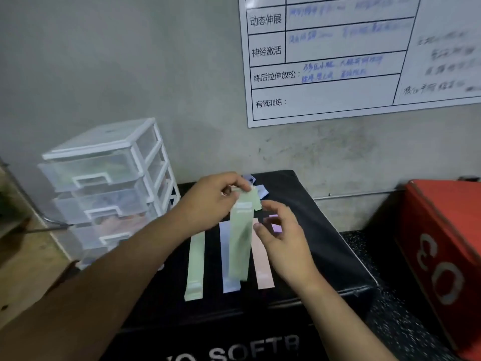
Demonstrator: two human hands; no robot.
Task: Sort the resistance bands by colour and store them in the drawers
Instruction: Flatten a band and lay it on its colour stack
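My left hand [213, 201] pinches the top end of a pale green band [240, 241], which hangs above the black soft box [325, 251]. My right hand [281, 235] hovers just to the right of that band, fingers loosely curled and holding nothing. Flat on the box lie another green band [194, 267], a light blue band [227, 259] and a pink band [263, 264]. A purple band [276, 226] shows behind my right hand. The clear plastic drawer unit [109, 183] stands at the left with its drawers pushed in.
A red box [442, 251] stands at the right. A whiteboard chart [338, 56] hangs on the grey wall behind. More pale blue band ends [260, 190] lie at the back of the black box. A wooden surface [23, 269] is at far left.
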